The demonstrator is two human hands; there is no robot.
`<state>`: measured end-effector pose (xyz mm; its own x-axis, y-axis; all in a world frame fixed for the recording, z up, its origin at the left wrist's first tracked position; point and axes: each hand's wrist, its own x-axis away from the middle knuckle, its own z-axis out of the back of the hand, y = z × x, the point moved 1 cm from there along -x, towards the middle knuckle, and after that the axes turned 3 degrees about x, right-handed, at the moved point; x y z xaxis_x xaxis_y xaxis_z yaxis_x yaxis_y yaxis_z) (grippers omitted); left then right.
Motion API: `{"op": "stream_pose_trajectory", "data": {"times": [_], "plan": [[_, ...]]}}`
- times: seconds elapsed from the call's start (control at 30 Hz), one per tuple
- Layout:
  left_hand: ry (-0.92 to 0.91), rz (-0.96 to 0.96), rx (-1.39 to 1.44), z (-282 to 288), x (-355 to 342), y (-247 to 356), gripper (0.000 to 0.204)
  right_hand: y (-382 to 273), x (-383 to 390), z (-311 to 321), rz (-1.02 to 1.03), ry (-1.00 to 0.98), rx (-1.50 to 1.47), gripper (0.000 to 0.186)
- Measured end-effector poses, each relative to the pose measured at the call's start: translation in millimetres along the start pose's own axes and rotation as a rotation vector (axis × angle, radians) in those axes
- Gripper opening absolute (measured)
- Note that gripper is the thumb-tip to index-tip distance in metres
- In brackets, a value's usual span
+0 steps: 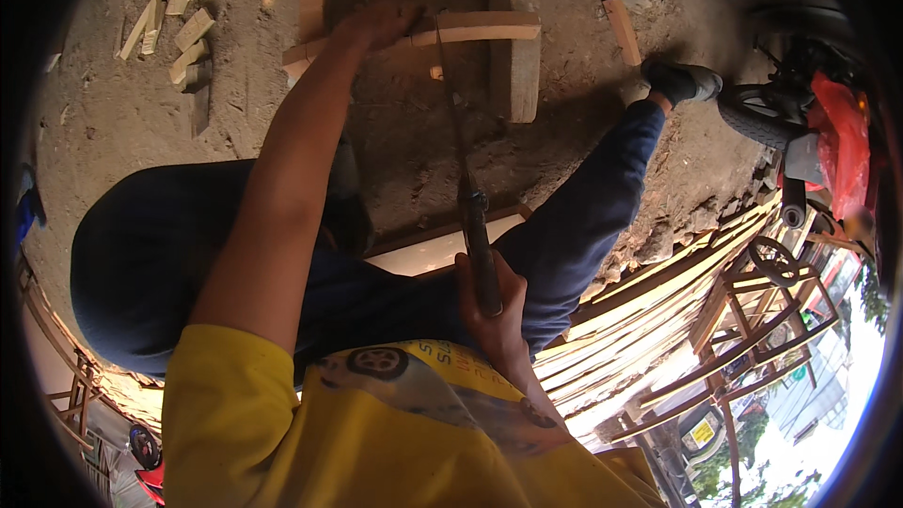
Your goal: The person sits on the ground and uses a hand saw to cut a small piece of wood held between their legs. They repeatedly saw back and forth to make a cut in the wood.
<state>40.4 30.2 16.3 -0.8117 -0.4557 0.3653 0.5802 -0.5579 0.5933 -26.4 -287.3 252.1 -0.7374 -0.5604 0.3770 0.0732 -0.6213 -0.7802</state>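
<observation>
My right hand (pixel 497 296) is wrapped round the dark handle of a handsaw (pixel 458 136). The long thin blade runs away from me, and its far end meets a wooden strip (pixel 484 26). Just left of the blade, my left hand (pixel 381 26) grips that strip, its fingertips in shadow. The strip lies crosswise, its right end resting on a thick timber beam (pixel 525 66) and its left part passing over another wood piece (pixel 312 0).
Several short wood offcuts (pixel 193 30) lie on the dirt floor at far left. A wood block (pixel 621 30) sits near my shoe (pixel 687 82). To the right are a motorbike wheel (pixel 760 113), a red plastic sheet (pixel 840 141) and stacked long boards (pixel 649 306).
</observation>
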Motion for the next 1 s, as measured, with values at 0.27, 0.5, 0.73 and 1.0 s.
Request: {"op": "stream_pose_trajectory", "data": {"times": [0.27,0.5,0.73,1.0], "plan": [[-0.197,0.105,0.208,-3.2,-14.5,-10.6,0.056,-26.8,0.0,14.7,-0.107,-0.016,-0.009,0.01],[-0.1,-0.03,0.027,-30.3,-42.9,-71.6,0.061,-14.6,-16.8,11.2,-0.007,-0.029,0.014,0.015],[-0.092,0.181,0.149,0.8,-7.5,-2.9,0.064,-27.9,59.6,33.9,-0.104,0.04,0.092,0.018],[-0.066,0.03,0.042,-3.2,-13.1,-20.9,0.065,-22.7,12.1,12.1,-0.044,0.01,0.063,0.017]]}}
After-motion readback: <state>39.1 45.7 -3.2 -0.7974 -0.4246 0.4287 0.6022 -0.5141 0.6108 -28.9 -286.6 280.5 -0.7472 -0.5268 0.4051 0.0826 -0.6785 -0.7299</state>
